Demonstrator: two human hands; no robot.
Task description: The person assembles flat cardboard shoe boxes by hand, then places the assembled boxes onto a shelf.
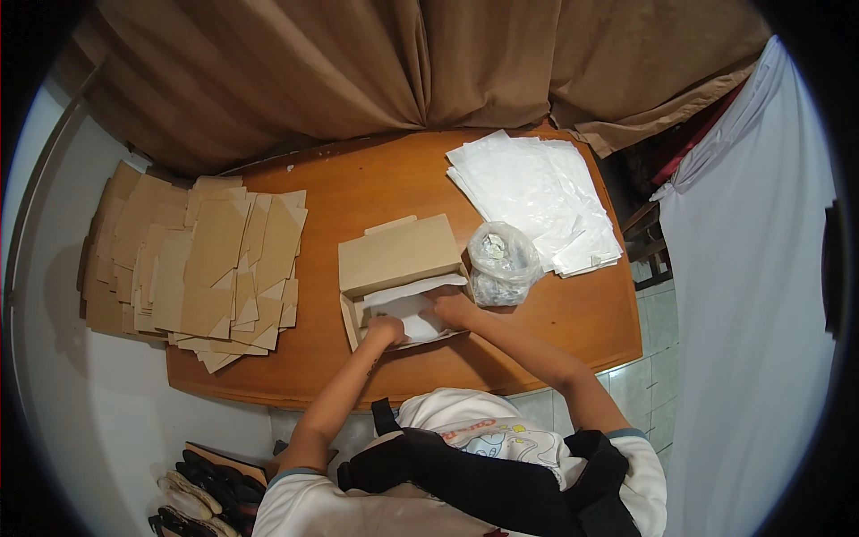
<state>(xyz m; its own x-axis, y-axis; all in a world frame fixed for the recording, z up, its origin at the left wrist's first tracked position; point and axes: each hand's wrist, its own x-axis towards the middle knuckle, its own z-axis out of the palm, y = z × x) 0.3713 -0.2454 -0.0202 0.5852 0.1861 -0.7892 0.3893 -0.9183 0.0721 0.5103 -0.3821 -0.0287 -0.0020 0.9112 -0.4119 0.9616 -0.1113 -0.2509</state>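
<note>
An open brown cardboard box (pixel 347 315) stands near the middle of the table, its lid (pixel 398 255) raised on the far side. White paper (pixel 407 304) lines the inside, its far edge lifted toward the right. My left hand (pixel 388 330) reaches in over the near left part of the box and touches the paper; its fingertips are hidden. On the right side of the box, my right hand (pixel 453 307) lies on the paper with fingers apart, as far as they show. Just beyond it stands a clear plastic bag (pixel 503 259) with small packets inside.
Flat cardboard box blanks (pixel 210 268) are heaped on the left of the wooden table (pixel 358 376). A stack of white paper sheets (pixel 546 192) lies at the far right. Brown curtains (pixel 331 72) hang behind the table, a white cloth (pixel 743 268) on the right. Shoes (pixel 215 488) sit lower left.
</note>
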